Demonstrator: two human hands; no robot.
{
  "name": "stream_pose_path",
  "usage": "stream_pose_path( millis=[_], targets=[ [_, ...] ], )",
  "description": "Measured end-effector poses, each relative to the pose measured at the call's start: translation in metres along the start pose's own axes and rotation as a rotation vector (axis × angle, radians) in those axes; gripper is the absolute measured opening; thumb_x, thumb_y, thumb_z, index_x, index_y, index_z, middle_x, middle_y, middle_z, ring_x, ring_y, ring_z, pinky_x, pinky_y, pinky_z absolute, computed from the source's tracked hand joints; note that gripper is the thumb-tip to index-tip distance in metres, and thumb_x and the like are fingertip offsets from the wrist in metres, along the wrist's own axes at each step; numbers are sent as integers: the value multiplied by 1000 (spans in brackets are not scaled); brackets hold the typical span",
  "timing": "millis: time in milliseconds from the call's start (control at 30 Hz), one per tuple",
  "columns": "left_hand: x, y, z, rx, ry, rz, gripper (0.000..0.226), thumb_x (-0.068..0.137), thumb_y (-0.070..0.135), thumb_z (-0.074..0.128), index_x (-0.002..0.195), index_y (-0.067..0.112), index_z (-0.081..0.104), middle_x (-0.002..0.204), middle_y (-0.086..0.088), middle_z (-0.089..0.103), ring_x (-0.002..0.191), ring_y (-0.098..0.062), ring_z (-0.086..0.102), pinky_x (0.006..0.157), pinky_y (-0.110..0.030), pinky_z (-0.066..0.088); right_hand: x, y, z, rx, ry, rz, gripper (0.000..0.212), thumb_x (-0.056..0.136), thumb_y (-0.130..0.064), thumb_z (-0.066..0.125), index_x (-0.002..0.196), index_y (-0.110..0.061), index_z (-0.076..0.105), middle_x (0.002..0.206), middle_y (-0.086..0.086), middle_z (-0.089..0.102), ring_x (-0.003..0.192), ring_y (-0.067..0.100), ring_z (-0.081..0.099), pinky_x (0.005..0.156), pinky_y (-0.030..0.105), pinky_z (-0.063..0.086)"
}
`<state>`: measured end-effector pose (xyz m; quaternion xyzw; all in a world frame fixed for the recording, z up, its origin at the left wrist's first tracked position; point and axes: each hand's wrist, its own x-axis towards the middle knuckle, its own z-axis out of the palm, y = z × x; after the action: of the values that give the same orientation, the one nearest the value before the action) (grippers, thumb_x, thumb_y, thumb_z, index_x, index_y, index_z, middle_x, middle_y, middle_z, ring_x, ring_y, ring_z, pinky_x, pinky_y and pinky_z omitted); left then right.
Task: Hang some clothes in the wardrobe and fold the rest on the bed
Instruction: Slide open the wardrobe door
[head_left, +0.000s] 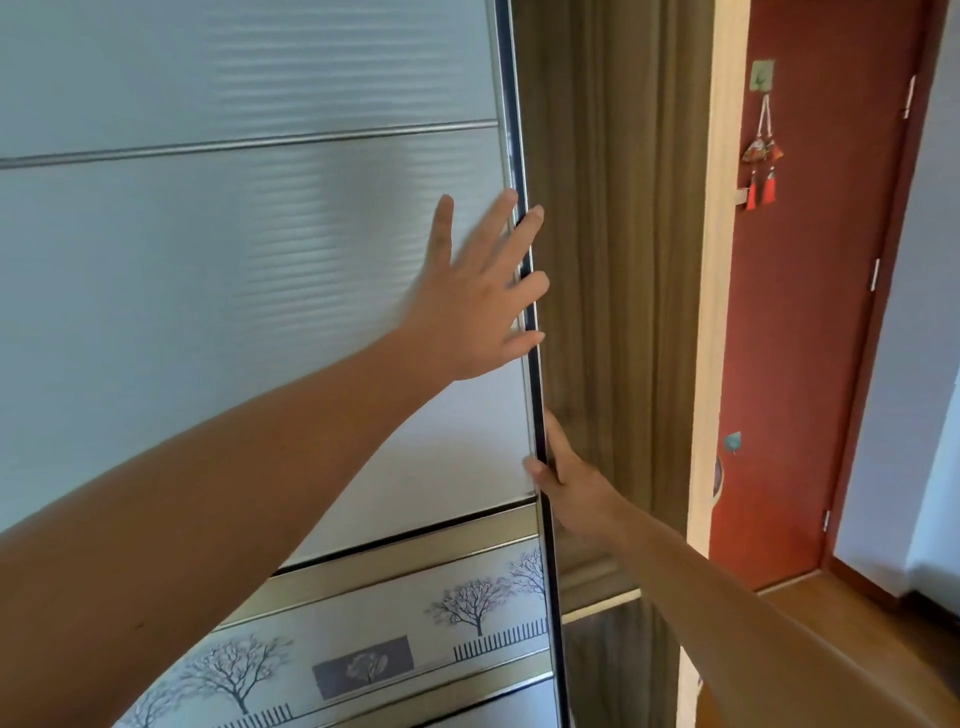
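Observation:
A sliding wardrobe door with pale ribbed glass panels and a band of tree pictures low down fills the left of the view. My left hand lies flat on the glass with fingers spread, the fingertips at the door's metal right edge. Lower down, my right hand grips that same edge, thumb on the front and fingers hidden behind it. Beside the edge a narrow gap shows the brown wooden wardrobe interior. No clothes are in view.
To the right of the wardrobe stands a pale door frame and a red-brown room door with a tasselled ornament hanging from a hook. Wooden floor runs along the lower right.

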<state>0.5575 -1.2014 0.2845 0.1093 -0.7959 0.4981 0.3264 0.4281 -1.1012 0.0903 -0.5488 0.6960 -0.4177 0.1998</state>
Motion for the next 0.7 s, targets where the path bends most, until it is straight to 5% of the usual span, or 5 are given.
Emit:
stream_pose_path(
  millis=[100,200,267,400,700],
  targets=[
    [-28,-16,-5,53,-34,-36,52,93,68,42,113,22,54,165,-18,17,153,-42,7,109,-77,12,1,-15,25,-56,-8,-35,67,103,-56,35,151,-58,-12,110,10,69,88,27,69,82,43,58],
    [-58,-32,-15,66,-78,-86,56,92,69,43,112,18,51,166,-19,13,153,-43,5,109,-77,12,0,-30,56,-93,12,-151,68,104,-53,37,157,-49,-5,86,-16,58,74,-4,60,66,11,48],
    [-80,-43,-22,70,-97,-122,55,92,67,45,111,16,50,166,-19,13,153,-43,6,109,-78,12,0,-43,79,-35,-21,-197,62,105,-48,40,157,-45,6,97,-24,57,82,-15,57,70,4,41],
    [-124,-68,-35,83,-132,-185,53,93,62,45,112,13,53,166,-19,12,153,-42,7,110,-76,12,6,-71,125,11,-95,-250,63,106,-41,43,159,-31,11,156,-2,38,141,19,40,112,36,36],
    [-221,-131,-56,173,-200,-281,79,96,65,41,154,12,36,166,-22,10,153,-41,7,112,-73,12,19,-134,206,-328,-100,-480,45,99,-59,42,127,-24,45,119,-1,64,104,18,63,95,38,52]
  ],
)
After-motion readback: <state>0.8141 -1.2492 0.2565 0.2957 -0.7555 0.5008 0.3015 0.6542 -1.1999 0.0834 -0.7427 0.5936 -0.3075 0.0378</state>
